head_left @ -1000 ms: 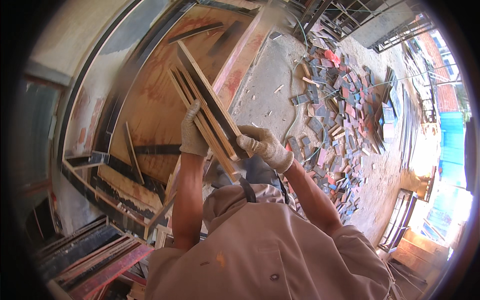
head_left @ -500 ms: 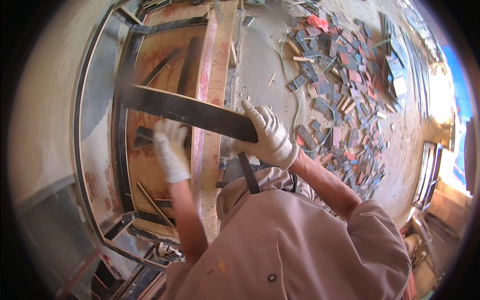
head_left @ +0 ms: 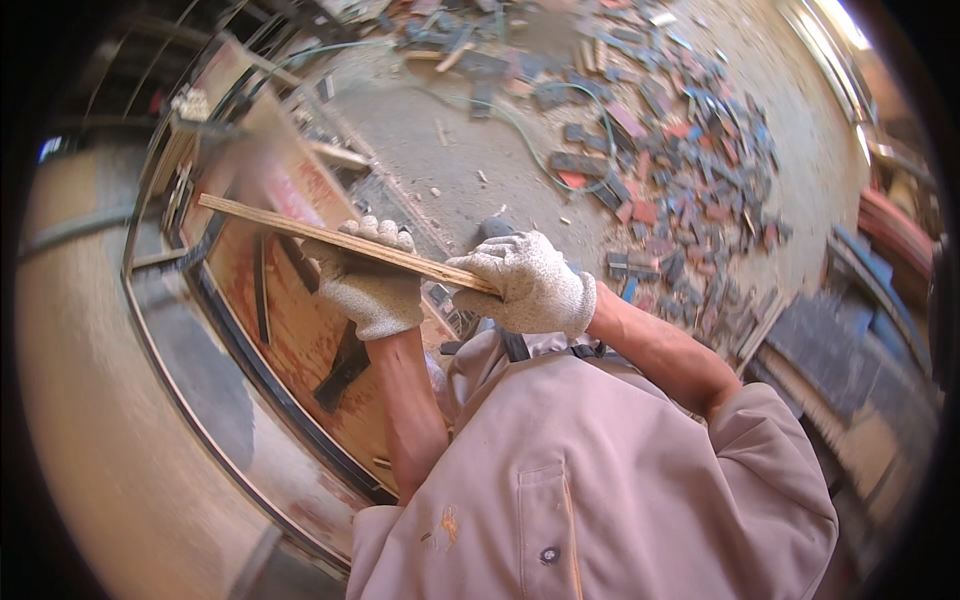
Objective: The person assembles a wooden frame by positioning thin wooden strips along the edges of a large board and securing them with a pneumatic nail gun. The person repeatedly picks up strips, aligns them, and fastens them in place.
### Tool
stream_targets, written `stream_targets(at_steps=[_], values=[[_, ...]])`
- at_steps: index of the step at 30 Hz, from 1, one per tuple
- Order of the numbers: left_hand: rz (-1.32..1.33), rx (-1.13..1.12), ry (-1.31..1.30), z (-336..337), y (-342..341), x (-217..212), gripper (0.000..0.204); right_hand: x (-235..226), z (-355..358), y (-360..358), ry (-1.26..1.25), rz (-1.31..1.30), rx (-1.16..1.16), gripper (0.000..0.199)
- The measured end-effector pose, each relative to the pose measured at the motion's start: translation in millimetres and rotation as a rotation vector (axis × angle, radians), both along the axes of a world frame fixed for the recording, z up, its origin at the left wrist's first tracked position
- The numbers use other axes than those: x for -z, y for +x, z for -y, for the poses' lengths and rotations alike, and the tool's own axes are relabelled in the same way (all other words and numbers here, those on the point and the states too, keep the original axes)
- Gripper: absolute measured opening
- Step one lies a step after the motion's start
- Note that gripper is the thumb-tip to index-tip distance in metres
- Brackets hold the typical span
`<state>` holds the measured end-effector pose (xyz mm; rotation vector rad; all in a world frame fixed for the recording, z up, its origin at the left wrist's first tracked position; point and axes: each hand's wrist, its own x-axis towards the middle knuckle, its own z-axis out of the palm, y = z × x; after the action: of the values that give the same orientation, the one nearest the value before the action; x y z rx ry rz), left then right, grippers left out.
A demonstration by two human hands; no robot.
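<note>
Both of my hands wear knitted grey-white gloves and grip one thin plywood strip (head_left: 270,220), seen edge-on and running from upper left to the middle. My left hand (head_left: 368,280) wraps around it near its middle. My right hand (head_left: 525,285) closes on its near end. Below the strip lies a reddish-brown plywood panel (head_left: 300,330) with dark strips on it, framed by a dark metal rim.
A heap of small red, blue and dark offcuts (head_left: 680,170) covers the concrete floor to the upper right, with a green hose (head_left: 540,130) running through it. Stacked boards (head_left: 850,350) lie at the right. A pale metal surface (head_left: 100,420) fills the left.
The view has swung. The strip, held flat-face up half a second ago, is turned edge-on, and my left hand has come up from below it to grip it.
</note>
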<state>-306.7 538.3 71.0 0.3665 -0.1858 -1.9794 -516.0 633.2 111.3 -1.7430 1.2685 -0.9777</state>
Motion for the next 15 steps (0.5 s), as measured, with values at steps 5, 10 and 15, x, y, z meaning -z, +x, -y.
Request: stream_targets(at_steps=[5,10,15], values=[[0.559,0.026,0.101,-33,-41,29,0.057,13,-66,-41,0.169,0.091,0.203,0.022],[1.974,-0.201,-1.207,-99,-100,7,0.093,45,-132,-92,0.381,-0.047,0.264,0.027],[1.534,0.782,-1.545,-149,-151,-1,0.043,52,-190,-149,0.499,0.02,0.178,0.033]])
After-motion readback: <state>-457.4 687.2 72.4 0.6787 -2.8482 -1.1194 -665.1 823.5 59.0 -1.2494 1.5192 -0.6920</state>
